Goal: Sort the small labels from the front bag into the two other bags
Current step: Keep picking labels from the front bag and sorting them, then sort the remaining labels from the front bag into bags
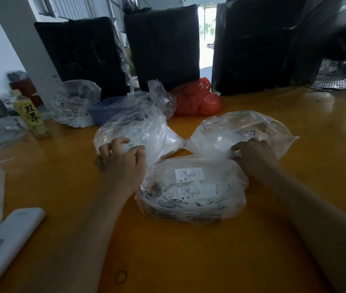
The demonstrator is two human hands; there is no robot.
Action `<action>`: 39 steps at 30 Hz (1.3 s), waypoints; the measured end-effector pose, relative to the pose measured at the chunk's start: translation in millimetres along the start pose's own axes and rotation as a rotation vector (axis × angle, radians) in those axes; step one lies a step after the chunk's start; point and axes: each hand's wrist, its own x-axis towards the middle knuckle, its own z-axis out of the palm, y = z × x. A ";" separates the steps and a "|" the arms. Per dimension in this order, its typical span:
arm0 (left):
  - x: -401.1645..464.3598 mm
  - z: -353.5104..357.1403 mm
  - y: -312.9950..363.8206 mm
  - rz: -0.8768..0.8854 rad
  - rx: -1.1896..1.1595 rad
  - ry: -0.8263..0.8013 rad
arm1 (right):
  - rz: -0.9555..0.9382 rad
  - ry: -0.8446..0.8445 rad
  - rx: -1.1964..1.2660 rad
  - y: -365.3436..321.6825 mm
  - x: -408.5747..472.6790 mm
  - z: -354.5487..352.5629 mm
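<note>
Three clear plastic bags of small white labels lie on the orange table [189, 261]. The front bag [191, 193] is nearest me, with labels marked S and M showing through it. Behind it to the left lies a second bag [142, 132], and my left hand [121, 159] rests on its near edge with fingers curled into the plastic. Behind to the right lies the third bag [242, 132]. My right hand [256, 153] lies on its near edge, fingers bent against the plastic. Whether either hand pinches a label is hidden.
A red bag [197, 100], a blue tray [108, 108] and more clear bags [74, 102] sit further back. A yellow drink bottle [30, 117] stands at left, a white case [5, 244] lies near left, a rubber band [121, 277] in front. Black bundles [163, 45] and a fan [337, 49] line the far edge.
</note>
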 end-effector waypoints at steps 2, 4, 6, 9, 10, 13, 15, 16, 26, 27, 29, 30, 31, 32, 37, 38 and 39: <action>0.1 1.1 0.0 0.009 -0.050 -0.050 | -0.062 0.075 -0.037 0.3 -0.2 0.4; -3.1 1.8 1.8 0.056 -0.119 -0.083 | -0.079 0.130 -0.010 -0.5 -2.3 -1.2; -6.2 -0.5 5.5 0.111 -0.210 -0.114 | -0.070 0.171 0.012 -2.2 -4.8 -4.0; -7.4 -3.9 9.4 0.137 -0.281 -0.073 | -0.076 0.308 0.049 -3.5 -8.2 -6.9; -8.8 -5.3 11.2 0.133 -0.285 -0.029 | -0.080 0.365 0.093 -5.5 -9.4 -8.6; -16.4 -9.4 21.0 0.168 -0.317 0.142 | -0.046 0.470 0.348 -15.9 -13.7 -15.0; -23.2 -8.9 29.8 0.233 -0.397 0.222 | -0.065 0.431 0.529 -24.5 -17.1 -20.1; -27.0 -8.8 34.4 0.255 -0.453 0.223 | -0.105 0.379 0.625 -28.4 -20.0 -22.4; -42.8 -13.3 63.8 -0.193 -1.433 -0.655 | -0.422 -0.083 0.957 -59.7 -51.4 -25.7; -43.8 -13.9 63.3 -0.190 -1.428 -0.656 | -0.424 -0.089 0.926 -60.0 -51.9 -25.3; -44.5 -13.5 62.1 -0.224 -1.408 -0.595 | -0.428 -0.091 0.883 -60.6 -52.3 -25.1; -44.3 -12.9 62.0 -0.251 -1.416 -0.565 | -0.430 -0.085 0.867 -61.1 -52.2 -24.8; -44.0 -12.1 61.7 -0.270 -1.433 -0.548 | -0.434 -0.076 0.857 -61.6 -52.6 -24.3; -44.2 -11.7 61.6 -0.286 -1.451 -0.538 | -0.438 -0.070 0.854 -62.3 -53.1 -23.8; -43.8 -10.1 62.3 -0.376 -1.469 -0.487 | -0.411 -0.054 0.828 -63.0 -52.9 -22.7; -43.8 -9.6 62.7 -0.392 -1.473 -0.466 | -0.401 -0.045 0.814 -62.2 -52.2 -23.1; -43.8 -9.3 63.2 -0.403 -1.481 -0.440 | -0.389 -0.029 0.802 -61.2 -51.4 -23.5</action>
